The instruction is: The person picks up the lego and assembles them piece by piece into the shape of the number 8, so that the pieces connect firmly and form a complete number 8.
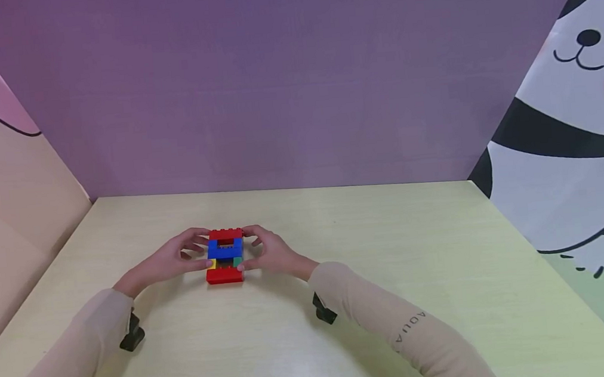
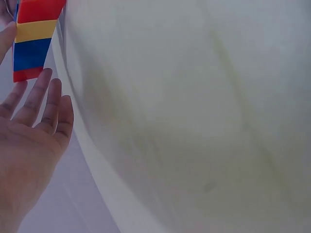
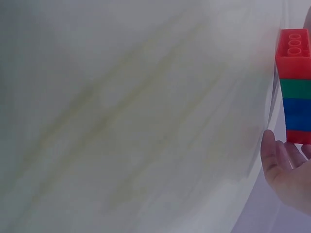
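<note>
A small structure of toy building bricks is between my two hands in the head view. Its upper red brick has studs along the top edge, and a blue brick layer comes below. Under that are a yellow brick on the left and a green brick on the right, then a lower red brick. My left hand holds the left side, forefinger by the top and thumb at the yellow brick. From the right, my right hand grips it, thumb near the lower red brick.
A pale wooden table lies below the hands. Behind it stands a purple wall panel, with a panda picture on the right side and a beige panel on the left. Dark wrist devices show under the sleeves.
</note>
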`<control>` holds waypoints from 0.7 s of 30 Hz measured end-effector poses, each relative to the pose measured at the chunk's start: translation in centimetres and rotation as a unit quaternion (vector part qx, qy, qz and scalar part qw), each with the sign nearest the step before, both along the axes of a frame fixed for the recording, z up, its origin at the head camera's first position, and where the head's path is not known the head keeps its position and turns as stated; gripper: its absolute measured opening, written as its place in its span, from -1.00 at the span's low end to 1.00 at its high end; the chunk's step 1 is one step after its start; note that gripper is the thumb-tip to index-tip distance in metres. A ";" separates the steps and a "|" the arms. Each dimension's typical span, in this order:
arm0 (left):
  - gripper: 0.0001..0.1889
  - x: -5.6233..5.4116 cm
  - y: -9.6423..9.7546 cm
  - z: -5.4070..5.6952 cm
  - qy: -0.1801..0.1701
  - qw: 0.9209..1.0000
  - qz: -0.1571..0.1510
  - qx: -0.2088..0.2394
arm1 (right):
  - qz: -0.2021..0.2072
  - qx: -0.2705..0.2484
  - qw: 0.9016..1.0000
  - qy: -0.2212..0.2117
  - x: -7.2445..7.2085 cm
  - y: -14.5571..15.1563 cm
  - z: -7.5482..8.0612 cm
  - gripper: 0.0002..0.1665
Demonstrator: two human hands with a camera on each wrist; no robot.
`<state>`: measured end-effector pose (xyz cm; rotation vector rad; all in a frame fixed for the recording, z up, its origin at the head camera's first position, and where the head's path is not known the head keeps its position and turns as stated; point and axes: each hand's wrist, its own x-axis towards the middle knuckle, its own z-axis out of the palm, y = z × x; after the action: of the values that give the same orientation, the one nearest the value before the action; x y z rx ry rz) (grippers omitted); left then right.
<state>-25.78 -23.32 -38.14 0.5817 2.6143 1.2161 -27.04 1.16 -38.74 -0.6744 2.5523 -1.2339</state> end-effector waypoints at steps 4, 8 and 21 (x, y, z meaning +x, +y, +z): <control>-0.31 -0.2 -0.1 -0.4 -0.009 1.000 -0.002 -0.001 | 0.003 -0.003 1.000 -0.005 -0.1 0.0 0.0 -0.15; -0.32 -0.4 -0.3 -0.7 -0.009 1.000 -0.003 -0.002 | 0.003 -0.010 1.000 -0.019 -0.2 0.0 -0.1 -0.16; -0.31 -1.0 -0.4 -0.9 -0.014 1.000 -0.016 -0.013 | 0.001 -0.014 0.999 -0.049 -0.8 0.1 -0.5 -0.21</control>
<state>-26.77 -23.69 -39.06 0.5956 2.5831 1.1704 -27.88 1.23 -39.21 -0.6071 2.4596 -1.2712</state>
